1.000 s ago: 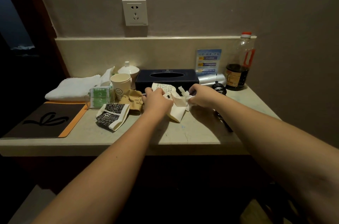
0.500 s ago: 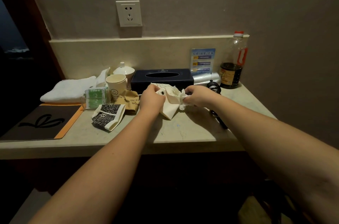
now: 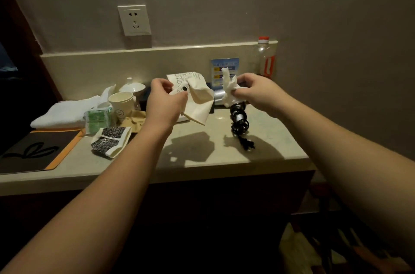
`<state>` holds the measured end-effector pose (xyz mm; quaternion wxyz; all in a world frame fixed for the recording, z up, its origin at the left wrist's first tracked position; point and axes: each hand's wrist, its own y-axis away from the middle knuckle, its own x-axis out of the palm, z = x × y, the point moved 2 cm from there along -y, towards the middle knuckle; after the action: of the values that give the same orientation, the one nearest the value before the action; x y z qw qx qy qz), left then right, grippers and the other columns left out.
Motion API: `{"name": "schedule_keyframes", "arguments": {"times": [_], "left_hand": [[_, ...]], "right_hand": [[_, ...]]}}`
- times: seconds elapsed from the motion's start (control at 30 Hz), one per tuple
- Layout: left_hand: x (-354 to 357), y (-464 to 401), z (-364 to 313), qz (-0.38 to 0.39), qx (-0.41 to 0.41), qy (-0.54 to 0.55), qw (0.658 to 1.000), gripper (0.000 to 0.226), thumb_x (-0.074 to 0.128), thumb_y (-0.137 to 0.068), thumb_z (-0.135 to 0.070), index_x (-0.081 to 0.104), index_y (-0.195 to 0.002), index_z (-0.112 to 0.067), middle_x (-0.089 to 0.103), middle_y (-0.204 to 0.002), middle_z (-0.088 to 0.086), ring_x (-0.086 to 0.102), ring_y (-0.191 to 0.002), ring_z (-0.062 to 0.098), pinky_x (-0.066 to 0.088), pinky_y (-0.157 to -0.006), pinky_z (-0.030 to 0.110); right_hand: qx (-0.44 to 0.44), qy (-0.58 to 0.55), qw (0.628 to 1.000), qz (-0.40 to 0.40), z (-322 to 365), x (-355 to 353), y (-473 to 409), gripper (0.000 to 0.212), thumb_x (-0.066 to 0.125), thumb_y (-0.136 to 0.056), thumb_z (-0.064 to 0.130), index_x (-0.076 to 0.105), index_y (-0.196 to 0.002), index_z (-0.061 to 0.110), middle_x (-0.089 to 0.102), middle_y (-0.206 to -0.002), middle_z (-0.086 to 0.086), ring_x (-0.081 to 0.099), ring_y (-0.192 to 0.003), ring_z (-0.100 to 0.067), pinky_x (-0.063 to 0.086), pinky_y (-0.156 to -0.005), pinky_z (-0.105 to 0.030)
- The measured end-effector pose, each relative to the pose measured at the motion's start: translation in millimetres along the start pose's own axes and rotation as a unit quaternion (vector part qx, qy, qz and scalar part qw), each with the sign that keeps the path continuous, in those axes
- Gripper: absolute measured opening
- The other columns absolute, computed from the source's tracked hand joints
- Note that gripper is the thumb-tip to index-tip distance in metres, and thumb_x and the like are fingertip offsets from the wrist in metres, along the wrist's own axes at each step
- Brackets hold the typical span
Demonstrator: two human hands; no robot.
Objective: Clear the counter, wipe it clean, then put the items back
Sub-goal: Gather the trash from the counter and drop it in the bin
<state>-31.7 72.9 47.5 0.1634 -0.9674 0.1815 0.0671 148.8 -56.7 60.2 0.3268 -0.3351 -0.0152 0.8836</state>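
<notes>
The left hand (image 3: 165,103) pinches a crumpled cream paper bag (image 3: 197,98) by its printed upper part, thumb and fingers curled on it, so the bag hangs in the air above the worktop (image 3: 202,157), clear of the surface, and casts a shadow on the stone. The right hand (image 3: 251,92) grips a wad of white tissue (image 3: 229,87), fingers closed round it, also held up off the worktop, level with the bag and a little apart from it.

Below the right hand lies a silver hair dryer (image 3: 221,95), partly hidden, with its black cord (image 3: 240,123) coiled and the plug resting nearer the front edge. Behind the bag only a sliver of a dark tissue box (image 3: 143,99) shows. At the back right stands a plastic bottle (image 3: 266,58) with a red cap, beside a small blue sign (image 3: 224,67) leaning on the backsplash.

To the left of the left hand are a paper cup (image 3: 121,103) with a smiley face, a white lidded dish (image 3: 132,87) behind it, a green packet (image 3: 97,117), a brown paper wrapper (image 3: 137,120), and a black-and-white printed wrapper (image 3: 111,141) nearer the front. Further left, a folded white towel (image 3: 65,110) lies at the back, and a dark mat with an orange border (image 3: 33,152) sits at the left front corner. A white wall socket (image 3: 134,20) is mounted above the backsplash.
</notes>
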Motion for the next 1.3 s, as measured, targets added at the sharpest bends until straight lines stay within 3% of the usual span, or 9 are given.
{"name": "schedule_keyframes", "arguments": {"times": [0.07, 0.2, 0.27, 0.43, 0.6, 0.73, 0.9, 1.03, 1.3], "left_hand": [[9.2, 18.1, -10.5, 0.002, 0.015, 0.015, 1.0, 0.036, 0.068, -0.087, -0.015, 0.045, -0.115, -0.017, 0.052, -0.111, 0.0, 0.055, -0.095, 0.011, 0.053, -0.069, 0.028], [39.6, 64.2, -20.7, 0.023, 0.004, 0.047, 0.999, 0.035, 0.071, -0.084, -0.019, 0.048, -0.111, -0.02, 0.053, -0.109, -0.003, 0.055, -0.11, 0.022, 0.053, -0.09, 0.043], [60.3, 91.5, -23.2, 0.041, -0.007, 0.049, 0.998, 0.035, 0.071, -0.085, -0.019, 0.047, -0.111, -0.022, 0.053, -0.11, -0.005, 0.055, -0.112, 0.02, 0.052, -0.092, 0.042], [115.8, 165.9, -17.7, 0.096, -0.031, 0.039, 0.994, 0.034, 0.068, -0.087, -0.02, 0.046, -0.112, -0.025, 0.049, -0.104, -0.015, 0.053, -0.102, 0.01, 0.05, -0.084, 0.03], [170.5, 229.1, 5.4, 0.133, -0.085, 0.03, 0.987, 0.028, 0.071, -0.084, -0.016, 0.048, -0.095, -0.029, 0.061, -0.108, -0.001, 0.062, -0.094, 0.014, 0.051, -0.078, 0.03], [212.0, 275.8, 21.4, 0.164, -0.115, -0.015, 0.98, 0.03, 0.07, -0.086, -0.02, 0.049, -0.106, -0.023, 0.058, -0.103, -0.008, 0.059, -0.089, 0.006, 0.048, -0.069, 0.026], [259.3, 330.6, 48.3, 0.212, -0.152, -0.084, 0.962, 0.03, 0.068, -0.087, -0.023, 0.047, -0.109, -0.023, 0.053, -0.096, -0.017, 0.058, -0.083, 0.004, 0.054, -0.068, 0.031], [289.9, 366.1, 79.7, 0.254, -0.19, -0.122, 0.941, 0.028, 0.067, -0.088, -0.021, 0.046, -0.107, -0.022, 0.052, -0.091, -0.019, 0.06, -0.081, 0.007, 0.057, -0.073, 0.042], [338.8, 415.6, 182.6, 0.335, -0.223, -0.213, 0.89, 0.03, 0.066, -0.089, -0.022, 0.044, -0.11, -0.02, 0.048, -0.093, -0.016, 0.053, -0.079, 0.001, 0.056, -0.075, 0.04]], "right_hand": [[-0.007, -0.022, 1.0, -0.015, -2.9, -19.8, 27.4, 0.033, 0.066, -0.086, 0.025, 0.059, -0.118, 0.021, 0.064, -0.103, 0.008, 0.062, -0.092, -0.009, 0.05, -0.075, -0.025], [0.011, -0.06, 0.997, -0.038, -27.0, -56.1, 87.9, 0.025, 0.063, -0.089, 0.027, 0.06, -0.114, 0.025, 0.064, -0.101, 0.015, 0.061, -0.09, -0.003, 0.047, -0.072, -0.022], [0.031, -0.064, 0.996, -0.051, -47.3, -74.6, 116.4, 0.026, 0.062, -0.089, 0.026, 0.062, -0.115, 0.026, 0.065, -0.103, 0.015, 0.062, -0.093, -0.004, 0.05, -0.077, -0.024], [0.093, -0.061, 0.991, -0.079, -111.0, -111.7, 189.1, 0.024, 0.062, -0.088, 0.025, 0.065, -0.112, 0.03, 0.068, -0.103, 0.016, 0.062, -0.092, -0.001, 0.046, -0.074, -0.02], [0.178, -0.069, 0.978, -0.088, -179.7, -134.7, 258.6, 0.018, 0.066, -0.086, 0.033, 0.066, -0.104, 0.034, 0.069, -0.097, 0.021, 0.063, -0.091, 0.001, 0.046, -0.075, -0.022], [0.226, -0.059, 0.969, -0.084, -227.2, -146.6, 304.7, 0.02, 0.065, -0.087, 0.033, 0.063, -0.107, 0.035, 0.065, -0.097, 0.022, 0.059, -0.088, 0.005, 0.041, -0.066, -0.017], [0.287, -0.056, 0.954, -0.071, -287.3, -152.2, 354.5, 0.013, 0.063, -0.088, 0.032, 0.061, -0.101, 0.035, 0.063, -0.086, 0.021, 0.059, -0.075, 0.0, 0.042, -0.061, -0.02], [0.342, -0.063, 0.936, -0.054, -335.5, -145.5, 394.1, 0.016, 0.063, -0.09, 0.031, 0.057, -0.105, 0.034, 0.061, -0.097, 0.02, 0.057, -0.083, 0.003, 0.039, -0.061, -0.015], [0.469, -0.072, 0.88, -0.011, -439.5, -99.4, 465.8, 0.016, 0.063, -0.09, 0.027, 0.059, -0.105, 0.026, 0.064, -0.096, 0.01, 0.057, -0.081, -0.004, 0.039, -0.061, -0.018]]}}
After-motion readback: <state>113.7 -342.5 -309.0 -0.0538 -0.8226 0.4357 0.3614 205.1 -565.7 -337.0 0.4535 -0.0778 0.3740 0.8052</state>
